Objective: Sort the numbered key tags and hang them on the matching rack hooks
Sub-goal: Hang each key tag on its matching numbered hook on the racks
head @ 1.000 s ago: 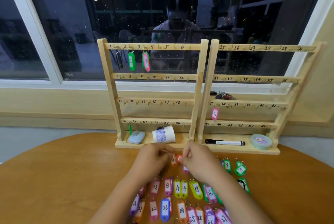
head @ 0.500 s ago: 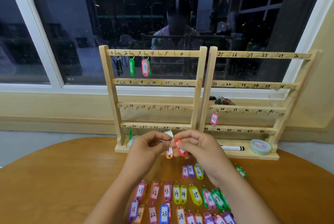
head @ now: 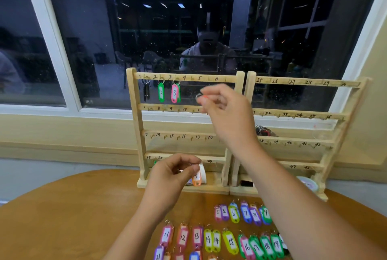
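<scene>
Two wooden racks stand at the table's far edge, the left rack (head: 134, 113) numbered 1 to 24 and the right rack (head: 339, 117) from 25 up. Green tag 2 (head: 161, 92) and pink tag 3 (head: 174, 93) hang on the top rail. My right hand (head: 225, 111) is raised in front of the top rows and pinches a red tag (head: 203, 96) by its ring, just below hook 5. My left hand (head: 174, 172) is low by the rack's base and pinches the ring of an orange tag (head: 196, 179) marked 4. Several numbered tags (head: 230, 241) lie in rows on the table.
The round wooden table (head: 73, 217) ends just behind the racks, under a dark window. A white cup (head: 203, 173) and a black marker (head: 246, 183) sit on the rack bases, a roll of tape (head: 307, 183) at the right. Keys (head: 265, 130) lie behind the right rack.
My hands have parted: the right one rose with the red tag toward the top rail, the left one stayed low with the orange tag. The camera has tilted up.
</scene>
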The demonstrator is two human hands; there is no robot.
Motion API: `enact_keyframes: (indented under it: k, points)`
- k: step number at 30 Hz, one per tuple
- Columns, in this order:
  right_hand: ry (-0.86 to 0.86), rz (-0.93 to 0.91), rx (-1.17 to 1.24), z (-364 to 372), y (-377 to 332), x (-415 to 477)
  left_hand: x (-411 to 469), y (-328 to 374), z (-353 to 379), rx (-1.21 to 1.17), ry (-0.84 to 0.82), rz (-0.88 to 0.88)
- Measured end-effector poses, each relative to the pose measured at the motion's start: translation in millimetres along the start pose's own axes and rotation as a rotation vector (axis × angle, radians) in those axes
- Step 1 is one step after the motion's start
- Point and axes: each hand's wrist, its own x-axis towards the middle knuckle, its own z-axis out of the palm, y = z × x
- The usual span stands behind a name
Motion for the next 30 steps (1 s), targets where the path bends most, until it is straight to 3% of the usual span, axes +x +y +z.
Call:
enact_keyframes:
  k: [6,16,30]
  points:
    - [0.088,-0.102,-0.086,13,-18,46,-1,2,0,0.023,-0.002,0.019]
    - [0.048,-0.135,-0.319,27,-7,55,0,3,-2,0.079,0.036,0.027]
    - [0.100,-0.184,-0.260,29,-14,56,1,3,-4,0.099,0.039,0.007]
